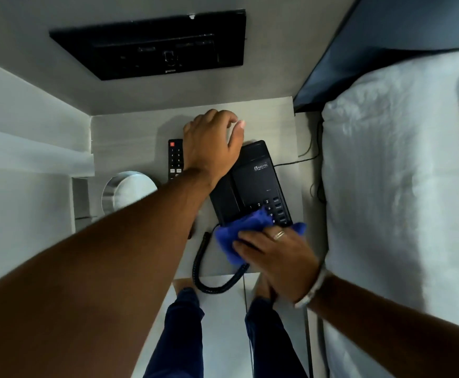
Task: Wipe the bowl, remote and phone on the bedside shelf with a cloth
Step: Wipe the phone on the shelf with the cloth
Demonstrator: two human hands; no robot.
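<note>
The black desk phone (253, 181) sits on the grey bedside shelf (130, 132). Its handset cradle on the left looks bare. My left hand (212, 144) is curled over the phone's far left corner, seemingly around the handset, which my forearm mostly hides; a dark end shows below the forearm (190, 233). My right hand (274, 255) presses a blue cloth (234, 236) onto the front of the keypad. The black remote (175, 159) lies left of the phone, partly under my left hand. A round metal bowl (130, 192) stands at the shelf's left front.
The coiled phone cord (209, 279) hangs over the shelf's front edge. A black switch panel (152, 46) is on the wall behind. The white bed (403, 186) lies close on the right, with cables (313, 151) in the gap. My legs (179, 336) stand below.
</note>
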